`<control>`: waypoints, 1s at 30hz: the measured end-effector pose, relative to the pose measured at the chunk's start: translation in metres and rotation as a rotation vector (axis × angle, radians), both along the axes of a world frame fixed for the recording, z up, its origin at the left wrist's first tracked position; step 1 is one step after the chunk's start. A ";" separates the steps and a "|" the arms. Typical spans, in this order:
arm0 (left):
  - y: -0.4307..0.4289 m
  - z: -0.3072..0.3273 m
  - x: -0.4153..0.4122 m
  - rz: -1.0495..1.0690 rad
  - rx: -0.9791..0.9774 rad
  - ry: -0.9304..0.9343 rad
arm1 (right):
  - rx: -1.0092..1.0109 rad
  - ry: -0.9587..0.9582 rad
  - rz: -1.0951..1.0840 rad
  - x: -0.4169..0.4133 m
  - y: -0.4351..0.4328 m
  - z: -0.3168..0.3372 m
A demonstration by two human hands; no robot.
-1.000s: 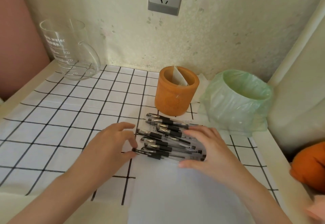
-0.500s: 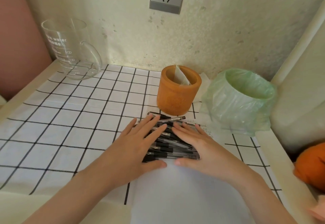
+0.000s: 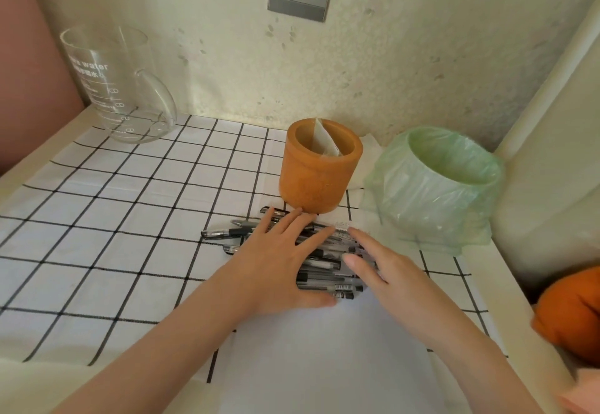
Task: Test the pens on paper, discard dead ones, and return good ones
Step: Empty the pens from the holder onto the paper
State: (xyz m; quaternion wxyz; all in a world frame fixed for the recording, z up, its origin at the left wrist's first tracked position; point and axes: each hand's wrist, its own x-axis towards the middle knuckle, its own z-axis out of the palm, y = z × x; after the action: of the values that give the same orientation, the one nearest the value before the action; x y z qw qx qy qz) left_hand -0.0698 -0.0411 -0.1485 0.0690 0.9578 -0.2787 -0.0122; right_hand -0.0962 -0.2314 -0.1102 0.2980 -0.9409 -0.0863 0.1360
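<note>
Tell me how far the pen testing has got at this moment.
Done: nothing visible. The orange cylindrical pen holder holds only a folded paper, no pens show in the green-bagged bin, and the near part of the white paper sheet is unmarked. In hand: left hand and right hand press flat on the pile of black-and-clear pens. Left: testing each, discarding, returning.

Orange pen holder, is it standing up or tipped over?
Upright: the orange pen holder stands on its base, open mouth up, with only a white slip showing inside.

pens: pile, partly hidden | holder 1 | bin 1 | jug 1 | paper 1
</note>
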 end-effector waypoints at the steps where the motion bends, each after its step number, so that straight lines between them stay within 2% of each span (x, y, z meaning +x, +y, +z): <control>1: 0.000 0.000 -0.001 0.012 -0.007 -0.022 | 0.009 0.021 -0.018 0.000 -0.001 0.000; 9: 0.008 -0.012 -0.020 0.205 0.033 -0.117 | -0.023 0.057 -0.075 0.000 -0.012 -0.002; 11: 0.017 -0.013 -0.025 0.266 0.029 -0.142 | -0.081 0.054 -0.057 0.000 -0.014 -0.002; 15: 0.023 -0.015 -0.036 0.356 0.011 -0.162 | -0.274 0.061 0.135 -0.003 -0.008 -0.009; 19: 0.030 -0.013 -0.037 0.434 0.033 -0.177 | -0.343 0.170 0.180 -0.003 -0.005 -0.004; 22: 0.031 -0.006 -0.038 0.522 0.078 -0.137 | -0.512 0.135 0.262 0.000 -0.006 -0.009; 26: 0.031 -0.001 -0.039 0.599 0.116 -0.112 | -0.609 0.202 0.249 0.000 -0.016 -0.009; 30: 0.029 0.003 -0.041 0.632 0.242 -0.090 | -0.653 0.239 0.202 -0.003 -0.030 -0.006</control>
State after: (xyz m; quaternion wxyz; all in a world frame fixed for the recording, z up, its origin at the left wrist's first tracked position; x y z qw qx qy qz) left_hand -0.1110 -0.0119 -0.1459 -0.0571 0.9977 0.0325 0.0190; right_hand -0.0988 -0.2616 -0.1162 -0.0253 -0.9506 -0.0953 0.2944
